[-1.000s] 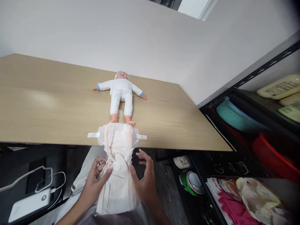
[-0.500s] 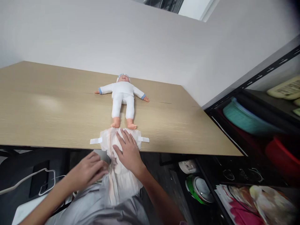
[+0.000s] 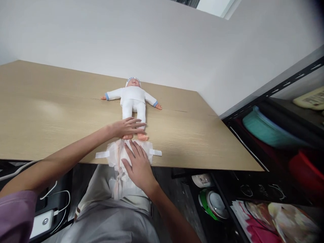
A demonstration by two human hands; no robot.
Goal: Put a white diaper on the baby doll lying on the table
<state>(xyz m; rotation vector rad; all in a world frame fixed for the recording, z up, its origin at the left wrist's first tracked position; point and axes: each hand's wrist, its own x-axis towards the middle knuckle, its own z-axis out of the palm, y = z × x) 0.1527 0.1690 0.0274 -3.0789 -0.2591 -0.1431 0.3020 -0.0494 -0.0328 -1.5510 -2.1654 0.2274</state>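
Observation:
A baby doll (image 3: 133,96) in a white outfit with blue cuffs and a white cap lies on its back, arms spread, feet toward me. Over its lower legs reaches my left hand (image 3: 128,128), fingers stretched out; whether it touches them I cannot tell. Just below the feet an unfolded diaper (image 3: 115,153) lies with its tape tabs out to both sides, its lower part hanging over the table edge toward my lap. My right hand (image 3: 138,162) lies flat on the diaper, fingers apart.
The wooden table (image 3: 63,111) runs along a wall. At the right stands a black shelf with a teal basin (image 3: 268,128), a red basin (image 3: 303,168) and bags. A white power bank (image 3: 42,222) with a cable sits at the lower left.
My left hand has moved from beside the diaper near my lap up and forward over the doll's lower legs. My right hand stays on the diaper.

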